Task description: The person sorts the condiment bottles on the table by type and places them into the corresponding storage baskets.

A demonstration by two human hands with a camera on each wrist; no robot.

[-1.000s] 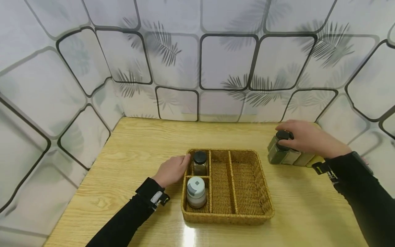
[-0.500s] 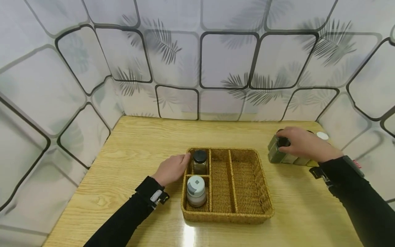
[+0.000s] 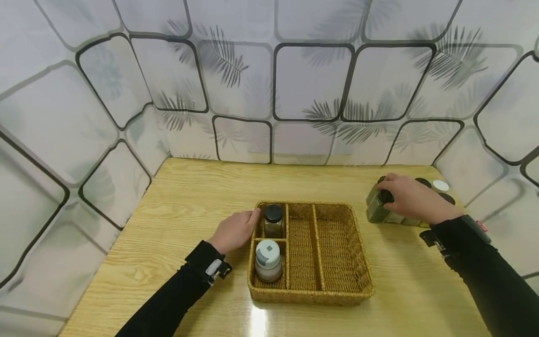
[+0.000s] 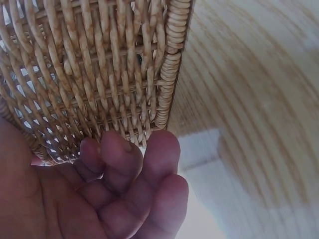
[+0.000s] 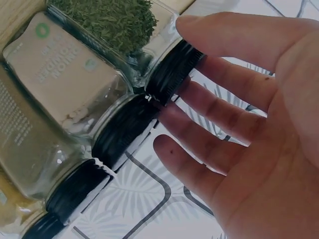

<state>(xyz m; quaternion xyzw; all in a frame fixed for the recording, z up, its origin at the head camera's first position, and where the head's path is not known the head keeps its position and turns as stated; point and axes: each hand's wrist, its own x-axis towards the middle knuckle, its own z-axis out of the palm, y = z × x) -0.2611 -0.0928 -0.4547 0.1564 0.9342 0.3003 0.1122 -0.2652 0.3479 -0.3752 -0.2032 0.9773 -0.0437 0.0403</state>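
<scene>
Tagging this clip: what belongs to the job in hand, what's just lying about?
Likely the job's:
herb jar, right hand on lid
neighbouring jars
wicker basket, left hand against it
pale-lidded jar and dark-lidded jar inside

Just there:
wooden table
patterned backdrop

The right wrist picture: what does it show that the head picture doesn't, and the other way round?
Only the right wrist view: a readable label, "Onion Powder", and a close look at leafy bits inside the jar of green flakes.

Only the head view: the left hand holding the wicker basket, in which a black-lidded jar and a white-lidded jar stand.

Both: the right hand at the black lid of the green jar, other jars beside it, and the patterned backdrop.
</scene>
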